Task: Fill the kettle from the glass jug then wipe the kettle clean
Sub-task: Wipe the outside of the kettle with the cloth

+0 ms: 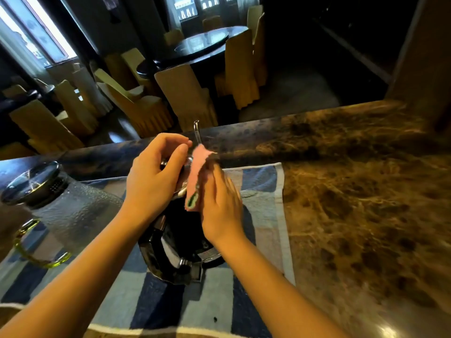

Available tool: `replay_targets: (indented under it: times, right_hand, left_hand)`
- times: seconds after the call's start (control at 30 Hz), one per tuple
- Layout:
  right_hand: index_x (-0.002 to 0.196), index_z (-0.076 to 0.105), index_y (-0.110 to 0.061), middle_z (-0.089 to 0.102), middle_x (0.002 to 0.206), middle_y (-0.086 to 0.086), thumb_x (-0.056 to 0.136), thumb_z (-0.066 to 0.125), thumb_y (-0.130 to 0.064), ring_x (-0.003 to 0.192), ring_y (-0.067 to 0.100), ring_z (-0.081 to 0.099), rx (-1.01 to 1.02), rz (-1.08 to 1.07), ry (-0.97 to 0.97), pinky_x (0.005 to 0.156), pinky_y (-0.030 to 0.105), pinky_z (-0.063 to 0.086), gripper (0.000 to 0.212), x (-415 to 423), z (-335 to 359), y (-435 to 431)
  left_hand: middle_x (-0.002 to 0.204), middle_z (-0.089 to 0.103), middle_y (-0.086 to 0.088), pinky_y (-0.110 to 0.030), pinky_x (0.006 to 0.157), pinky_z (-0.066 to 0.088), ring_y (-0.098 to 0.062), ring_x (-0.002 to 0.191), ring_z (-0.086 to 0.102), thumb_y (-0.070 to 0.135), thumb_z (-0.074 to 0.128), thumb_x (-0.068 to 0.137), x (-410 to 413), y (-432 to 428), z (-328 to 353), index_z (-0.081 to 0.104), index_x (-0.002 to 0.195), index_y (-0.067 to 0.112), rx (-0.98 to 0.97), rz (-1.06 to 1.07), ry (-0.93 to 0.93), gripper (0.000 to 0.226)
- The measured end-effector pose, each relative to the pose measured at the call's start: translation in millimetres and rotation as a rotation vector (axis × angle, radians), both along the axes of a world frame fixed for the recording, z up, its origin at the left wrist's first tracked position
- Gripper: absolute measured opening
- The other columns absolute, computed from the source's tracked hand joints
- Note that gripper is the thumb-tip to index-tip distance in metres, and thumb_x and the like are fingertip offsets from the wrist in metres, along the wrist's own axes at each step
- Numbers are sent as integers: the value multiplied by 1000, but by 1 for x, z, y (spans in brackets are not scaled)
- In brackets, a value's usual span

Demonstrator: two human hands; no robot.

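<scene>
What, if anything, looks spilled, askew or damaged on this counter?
Nothing spilled or damaged shows. The kettle and glass jug stand upright on the striped towel. Only a small dark speck on the towel's near end stands out.

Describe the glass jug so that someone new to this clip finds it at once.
On the marble counter lies a blue-striped towel; the glass jug stands at its left end, left of the dark kettle. It alone is clear, textured glass, with a dark round lid and a yellow-green handle.
</scene>
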State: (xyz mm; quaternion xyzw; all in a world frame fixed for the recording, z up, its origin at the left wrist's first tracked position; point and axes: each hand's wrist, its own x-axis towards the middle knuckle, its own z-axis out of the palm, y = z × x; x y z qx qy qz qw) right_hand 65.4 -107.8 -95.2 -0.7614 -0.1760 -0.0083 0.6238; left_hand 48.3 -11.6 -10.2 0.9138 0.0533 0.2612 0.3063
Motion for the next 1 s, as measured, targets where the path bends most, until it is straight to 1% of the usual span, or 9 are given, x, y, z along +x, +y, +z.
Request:
replay_targets:
  times: [0.1,0.23,0.33,0.47,0.63,0.7,0.83,0.93,1.0]
  right_hand:
    - [132,51,-15,57,128,8,90,22,-49,120,26,52,23,-99,-13,101,48,42,61,-8,-24,-6]
    - [135,46,-16,53,133,6,88,16,-61,124,21,49,58,-58,11,105,46,39,72,-20,-8,-5]
    - [130,49,-16,57,129,10,91,20,-48,119,26,53,64,104,3,102,48,41,58,4,14,-1]
    - [119,57,8,59,115,26,93,41,-13,112,35,54,121,268,-10,102,51,40,37,48,9,-8]
    - [86,65,-31,65,92,9,80,45,-28,90,27,62,-27,186,264,85,42,49,21,65,-46,1]
    - [95,61,-27,64,103,5,84,39,-33,96,25,60,-135,30,295,89,44,50,25,44,-55,-6]
    - [130,49,-10,48,138,12,78,9,-41,129,28,40,-119,-21,64,111,47,27,73,-34,-17,-19]
    - [135,48,-12,47,143,14,93,24,-47,136,28,35,-18,73,-23,115,38,18,60,-39,25,-12]
    - [129,51,-10,53,136,18,100,29,-45,126,33,45,-16,99,57,103,38,29,51,-13,40,-11]
  left_hand:
    - [99,70,13,-47,88,52,-6,96,65,39,46,88,-1,-1,1,62,101,32,-5,4,4,21]
    - [94,70,14,-48,87,51,-5,94,64,35,47,88,-2,-3,1,63,96,32,-4,11,7,18]
    - [92,69,14,-45,85,52,-6,90,64,31,49,89,-2,-3,1,64,94,30,-15,6,-12,16]
    - [94,69,11,-35,84,52,-6,90,64,20,51,92,-2,-2,1,68,96,21,-17,-8,-21,17]
    - [97,68,8,-35,85,52,-9,93,63,15,50,93,-1,0,-1,68,97,19,-30,-24,-3,19]
    - [97,68,10,-35,86,52,-8,93,63,16,50,93,-1,-1,-1,68,96,20,-31,-18,8,19]
    - [97,69,10,-43,87,52,-11,93,63,17,50,92,-2,-2,0,68,95,23,-30,-4,8,19]
    - [92,68,7,-47,85,52,-16,89,63,21,51,92,-1,0,0,67,94,22,-37,-19,7,16]
    - [86,67,3,-50,81,52,-18,84,63,23,53,93,0,0,0,66,91,21,-9,-15,6,13]
